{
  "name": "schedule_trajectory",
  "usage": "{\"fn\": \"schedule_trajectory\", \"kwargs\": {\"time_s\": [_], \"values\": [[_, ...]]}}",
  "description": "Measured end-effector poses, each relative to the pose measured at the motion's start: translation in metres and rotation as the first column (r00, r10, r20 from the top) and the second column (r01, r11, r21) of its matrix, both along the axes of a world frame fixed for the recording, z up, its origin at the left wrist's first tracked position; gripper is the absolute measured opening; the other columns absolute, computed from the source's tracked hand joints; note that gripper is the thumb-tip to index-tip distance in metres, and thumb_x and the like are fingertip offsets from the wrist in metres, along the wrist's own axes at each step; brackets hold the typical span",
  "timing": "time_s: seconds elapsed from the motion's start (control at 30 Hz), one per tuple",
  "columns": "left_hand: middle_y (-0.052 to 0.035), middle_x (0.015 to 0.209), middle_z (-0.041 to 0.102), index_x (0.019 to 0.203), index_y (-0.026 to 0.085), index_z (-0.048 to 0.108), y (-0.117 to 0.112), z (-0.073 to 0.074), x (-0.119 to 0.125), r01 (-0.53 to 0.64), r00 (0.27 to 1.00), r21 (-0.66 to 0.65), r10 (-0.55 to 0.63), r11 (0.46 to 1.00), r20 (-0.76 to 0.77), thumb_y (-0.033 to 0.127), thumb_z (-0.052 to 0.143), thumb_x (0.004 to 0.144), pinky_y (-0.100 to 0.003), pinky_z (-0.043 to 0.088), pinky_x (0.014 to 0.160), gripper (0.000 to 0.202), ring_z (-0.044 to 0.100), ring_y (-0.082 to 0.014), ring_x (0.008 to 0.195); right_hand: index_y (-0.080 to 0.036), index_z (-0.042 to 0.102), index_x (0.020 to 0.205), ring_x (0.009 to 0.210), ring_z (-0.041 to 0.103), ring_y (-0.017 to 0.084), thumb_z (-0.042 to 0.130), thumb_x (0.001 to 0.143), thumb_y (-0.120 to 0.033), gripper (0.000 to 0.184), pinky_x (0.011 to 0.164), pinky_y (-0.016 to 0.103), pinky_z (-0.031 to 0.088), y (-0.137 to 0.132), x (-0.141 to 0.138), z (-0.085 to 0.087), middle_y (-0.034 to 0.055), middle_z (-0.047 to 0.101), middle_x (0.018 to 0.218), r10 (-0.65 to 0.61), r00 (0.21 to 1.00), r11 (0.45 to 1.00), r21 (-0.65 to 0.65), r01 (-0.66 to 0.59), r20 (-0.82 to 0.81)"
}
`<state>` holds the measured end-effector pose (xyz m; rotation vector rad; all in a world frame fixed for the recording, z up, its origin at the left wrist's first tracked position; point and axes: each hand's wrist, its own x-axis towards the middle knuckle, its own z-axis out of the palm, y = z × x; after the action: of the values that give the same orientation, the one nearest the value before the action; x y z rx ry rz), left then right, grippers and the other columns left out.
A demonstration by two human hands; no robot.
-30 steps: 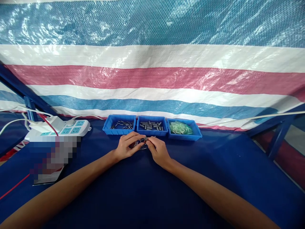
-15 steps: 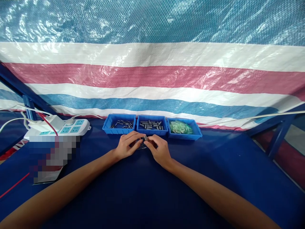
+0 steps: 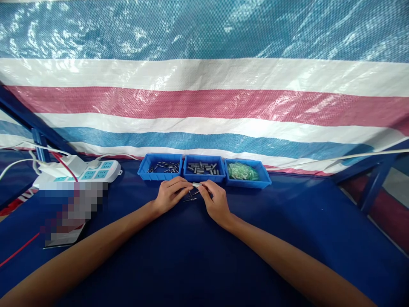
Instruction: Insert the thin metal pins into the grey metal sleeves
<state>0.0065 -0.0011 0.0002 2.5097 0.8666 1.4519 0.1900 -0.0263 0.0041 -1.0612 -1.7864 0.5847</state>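
Observation:
Between my two hands is a small grey metal cylinder (image 3: 195,185), held roughly level. My left hand (image 3: 171,194) pinches its left end with thumb and fingers. On its other end, the fingertips of my right hand (image 3: 214,198) are closed. Thin metal pins (image 3: 191,198) lie on the blue table just below the fingertips; the hands partly cover them. Right behind the hands stands a blue bin of grey cylinders (image 3: 203,168). To its left is a bin of thin dark pins (image 3: 164,166).
A third blue bin (image 3: 265,178) on the right holds green-tinted, bagged pieces. A white power strip (image 3: 111,171) with plugs and cables sits at the left, near a blurred flat object (image 3: 68,234). Behind the bins hangs a striped plastic sheet (image 3: 204,102).
The grey cylinder has turned from a tilted position to nearly level between my fingertips. My left fingers have shifted slightly, showing more of the pins beneath. The bins have stayed put.

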Motion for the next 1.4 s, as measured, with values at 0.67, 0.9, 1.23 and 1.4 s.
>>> {"fn": "schedule_trajectory", "kwargs": {"time_s": [0.67, 0.9, 1.23, 1.4], "values": [[-0.0072, 0.095, 0.067, 0.105, 0.017, 0.063, 0.000, -0.002, -0.002, -0.031, 0.995, 0.104, 0.041, 0.994, -0.093, 0.025, 0.059, 0.086, -0.020, 0.053, 0.069, 0.021, 0.065, -0.0134, 0.083, -0.016, 0.063, 0.087, 0.069, 0.057, 0.015, 0.042, 0.095, -0.028, 0.025, 0.065, 0.025, 0.042, 0.002, 0.000, -0.003, 0.0043, 0.062, 0.075, 0.064, 0.998, 0.996, 0.057, -0.065, 0.025], [-0.0090, 0.098, 0.064, 0.106, 0.015, 0.059, -0.004, 0.003, -0.002, 0.003, 0.993, 0.028, 0.000, 1.000, -0.119, 0.021, 0.055, 0.088, -0.022, 0.052, 0.071, 0.019, 0.064, -0.0144, 0.089, -0.016, 0.062, 0.076, 0.063, 0.055, 0.014, 0.041, 0.095, -0.031, 0.031, 0.063, 0.025, 0.041, 0.000, -0.002, -0.003, 0.0029, 0.060, 0.068, 0.087, 0.994, 0.994, 0.060, -0.090, 0.061], [-0.0065, 0.105, 0.067, 0.102, 0.018, 0.047, -0.006, -0.006, -0.002, 0.017, 0.997, -0.221, -0.001, 0.975, 0.072, 0.020, 0.052, 0.089, -0.016, 0.048, 0.049, 0.014, 0.056, -0.0038, 0.049, -0.018, 0.060, 0.073, 0.064, 0.056, 0.014, 0.039, 0.095, -0.028, 0.032, 0.065, 0.025, 0.042, -0.001, 0.000, 0.002, 0.0024, 0.062, 0.070, 0.065, 0.997, 0.998, 0.001, -0.065, 0.033], [-0.0046, 0.095, 0.066, 0.102, 0.017, 0.047, -0.003, -0.009, -0.002, -0.026, 0.995, -0.117, 0.037, 0.993, 0.091, 0.021, 0.053, 0.088, -0.017, 0.048, 0.054, 0.016, 0.061, -0.0073, 0.062, -0.018, 0.061, 0.075, 0.064, 0.056, 0.014, 0.039, 0.095, -0.029, 0.032, 0.065, 0.025, 0.043, -0.001, 0.001, 0.003, 0.0023, 0.061, 0.070, 0.059, 0.998, 0.998, 0.008, -0.059, 0.020]]}}
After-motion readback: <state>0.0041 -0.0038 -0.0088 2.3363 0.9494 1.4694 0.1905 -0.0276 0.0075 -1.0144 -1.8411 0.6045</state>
